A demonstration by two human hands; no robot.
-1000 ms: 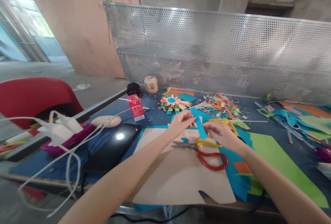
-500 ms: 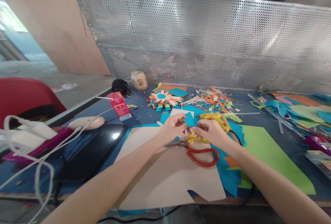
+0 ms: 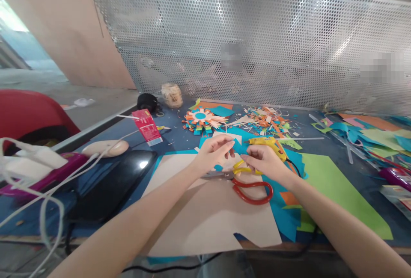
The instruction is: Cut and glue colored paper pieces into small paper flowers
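Note:
My left hand (image 3: pixel 215 153) hovers above the cream paper sheet (image 3: pixel 205 209), its thumb and fingers curled together. Whatever lies between those fingertips is too small or hidden to make out. Blue paper (image 3: pixel 237 146) shows just behind them, and a small blue piece (image 3: pixel 218 168) is visible below. Close on the right, my right hand (image 3: pixel 265 160) has its fingers bent in a pinch; their contents cannot be made out. Under the hands lie scissors (image 3: pixel 253 192) with a red handle loop and a yellow one. A yellow glue gun (image 3: pixel 266 142) rests just behind my right hand.
A fringed paper flower (image 3: pixel 201 116) and a pile of paper scraps (image 3: pixel 266 119) lie farther back. Green paper (image 3: pixel 340 196) is at right. To the left are a black tablet-like slab (image 3: pixel 112 188), a pink packet (image 3: pixel 147 127) and white cables (image 3: pixel 51 201). A perforated metal panel (image 3: pixel 257 47) stands behind.
My hands have drawn slightly apart, and the left fingers have turned a little. The small blue piece beneath my left hand shows more clearly. The camera view has shifted slightly.

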